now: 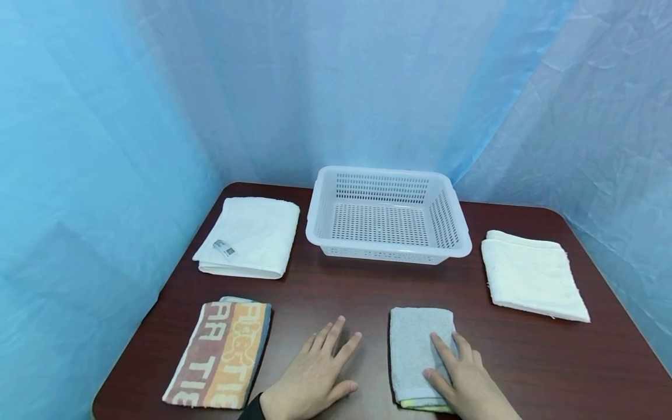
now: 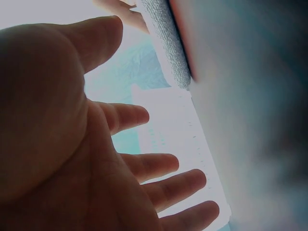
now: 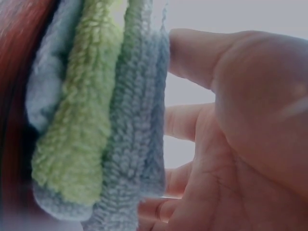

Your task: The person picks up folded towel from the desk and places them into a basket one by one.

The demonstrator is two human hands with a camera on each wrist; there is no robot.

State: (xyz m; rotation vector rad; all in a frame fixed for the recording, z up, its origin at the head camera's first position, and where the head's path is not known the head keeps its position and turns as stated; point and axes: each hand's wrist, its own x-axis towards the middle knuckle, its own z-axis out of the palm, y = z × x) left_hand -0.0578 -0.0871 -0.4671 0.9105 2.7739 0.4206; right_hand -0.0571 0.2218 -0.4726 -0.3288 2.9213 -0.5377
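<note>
A folded grey towel (image 1: 420, 344) with a yellow-green layer at its near edge lies at the front, right of the middle. My right hand (image 1: 467, 379) rests on its right side, thumb and fingertips touching the top. In the right wrist view the folded layers of the grey towel (image 3: 130, 120) stand beside the spread fingers. My left hand (image 1: 312, 373) has its fingers spread over the bare table between the grey towel and a folded orange and brown lettered towel (image 1: 217, 356). The left wrist view shows its palm (image 2: 110, 178) with nothing held.
At the back middle of the brown table (image 1: 336, 286) stands a white perforated plastic basket (image 1: 388, 255). A folded white towel with a label (image 1: 257, 233) lies to its left, another folded white towel (image 1: 532, 277) to its right. Blue cloth (image 1: 336, 87) hangs behind and at both sides.
</note>
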